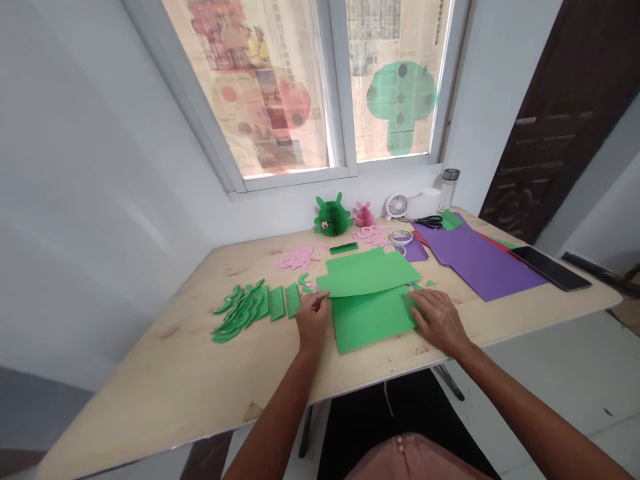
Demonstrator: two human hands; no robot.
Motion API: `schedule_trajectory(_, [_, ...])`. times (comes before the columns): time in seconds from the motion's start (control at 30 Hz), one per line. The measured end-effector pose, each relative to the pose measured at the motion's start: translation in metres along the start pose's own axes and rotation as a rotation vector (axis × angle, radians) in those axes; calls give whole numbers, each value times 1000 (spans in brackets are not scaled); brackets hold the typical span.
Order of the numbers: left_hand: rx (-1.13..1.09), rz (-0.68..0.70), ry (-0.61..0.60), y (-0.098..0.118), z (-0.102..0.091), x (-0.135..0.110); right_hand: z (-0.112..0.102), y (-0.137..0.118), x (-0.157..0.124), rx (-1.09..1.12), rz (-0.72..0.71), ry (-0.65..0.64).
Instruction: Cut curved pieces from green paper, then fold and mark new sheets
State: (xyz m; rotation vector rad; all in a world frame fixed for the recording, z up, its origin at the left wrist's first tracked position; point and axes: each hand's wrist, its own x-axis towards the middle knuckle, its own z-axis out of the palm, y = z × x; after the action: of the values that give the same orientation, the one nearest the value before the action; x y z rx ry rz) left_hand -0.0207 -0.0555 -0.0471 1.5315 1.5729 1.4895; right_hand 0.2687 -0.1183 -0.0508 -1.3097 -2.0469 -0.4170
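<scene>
Two green paper sheets lie in front of me on the wooden table. My left hand pinches the left edge of the upper green sheet, fingers closed on it. My right hand rests with fingers spread flat on the right edge of the lower green sheet. Several cut green paper pieces lie in a row to the left of my left hand.
Pink paper cutouts, a green paper figure and a pink one sit toward the back. Purple sheets, scissors, tape rolls, a small white fan, a bottle and a dark phone lie to the right.
</scene>
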Motion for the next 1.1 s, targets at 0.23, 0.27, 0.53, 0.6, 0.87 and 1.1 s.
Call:
schedule_trajectory(0.23, [10, 47, 55, 5, -7, 2, 1, 1, -2, -39, 30, 22])
schedule_trajectory(0.27, [-5, 48, 49, 6, -8, 3, 1, 0, -2, -43, 32, 24])
schedule_trajectory(0.53, [-170, 17, -83, 31, -16, 2, -1, -1, -2, -58, 78, 60])
schedule_trajectory(0.6, [-194, 7, -98, 38, -24, -5, -1, 0, -2, -53, 94, 75])
schedule_trajectory(0.87, [-207, -67, -97, 38, -72, -66, -6, 13, -6, 30, 70, 25])
schedule_trajectory(1.1, [-157, -100, -242, 13, -97, -91, -17, 23, -17, 89, -177, -43])
